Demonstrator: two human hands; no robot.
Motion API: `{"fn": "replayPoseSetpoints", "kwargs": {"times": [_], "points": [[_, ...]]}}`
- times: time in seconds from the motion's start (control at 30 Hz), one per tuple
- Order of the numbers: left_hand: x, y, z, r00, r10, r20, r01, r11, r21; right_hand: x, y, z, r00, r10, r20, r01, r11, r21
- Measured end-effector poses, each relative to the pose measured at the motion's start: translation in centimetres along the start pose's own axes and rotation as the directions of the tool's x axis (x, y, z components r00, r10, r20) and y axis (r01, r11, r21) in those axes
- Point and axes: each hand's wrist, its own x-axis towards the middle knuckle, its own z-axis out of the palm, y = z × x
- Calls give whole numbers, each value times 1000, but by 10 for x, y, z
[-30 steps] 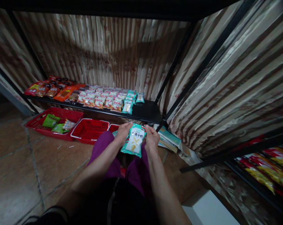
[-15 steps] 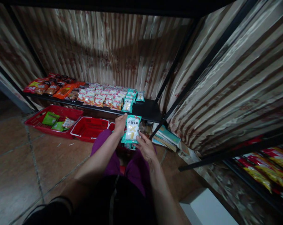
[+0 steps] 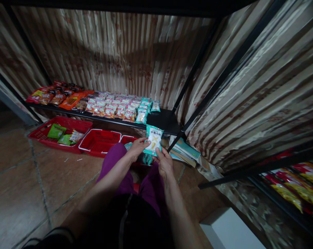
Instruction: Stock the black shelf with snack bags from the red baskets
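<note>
A teal and white snack packet stands upright in front of me, just below the front edge of the low black shelf. My left hand pinches its lower left edge. My right hand grips its bottom right corner from below. Both hands hover over my purple-trousered knees. More teal packets lie under my hands, partly hidden. On the shelf, rows of red and white packets end in a short column of matching teal packets.
Red baskets sit on the tiled floor under the shelf; the left basket holds green packets. Orange snack bags fill the shelf's left end. Books lie beside a black rack post. Striped curtain hangs behind.
The packet has moved up and to the right, toward the shelf's bare right end. My right hand has come back onto its bottom corner after letting go half a second ago.
</note>
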Motion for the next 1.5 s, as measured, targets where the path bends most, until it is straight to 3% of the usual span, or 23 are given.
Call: {"fn": "replayPoseSetpoints", "kwargs": {"times": [0.17, 0.5, 0.67, 0.83, 1.23, 1.5], "points": [[2, -14, 3, 993, 56, -100, -60, 997, -43, -1, 3, 4, 999, -24, -35, 24, 1000, -2], [13, -28, -7, 982, 42, -186, -58, 995, -83, 1, 13, 3, 998, -14, 59, 14, 1000, 2], [13, -29, -8, 994, 1, -111, -20, 985, -170, 2, 19, 2, 997, -43, 62, 42, 999, 9], [10, -26, -11, 998, -64, -8, 62, 988, -139, 4, 22, 0, 998, -66, -5, 66, 998, 8], [19, -47, -13, 992, -92, -86, 77, 983, -169, 13, 31, -10, 1000, 14, -27, -14, 1000, -12], [33, -66, -11, 994, -88, -70, 77, 986, -149, 24, 42, -23, 998, 48, -27, -49, 999, -11]]}}
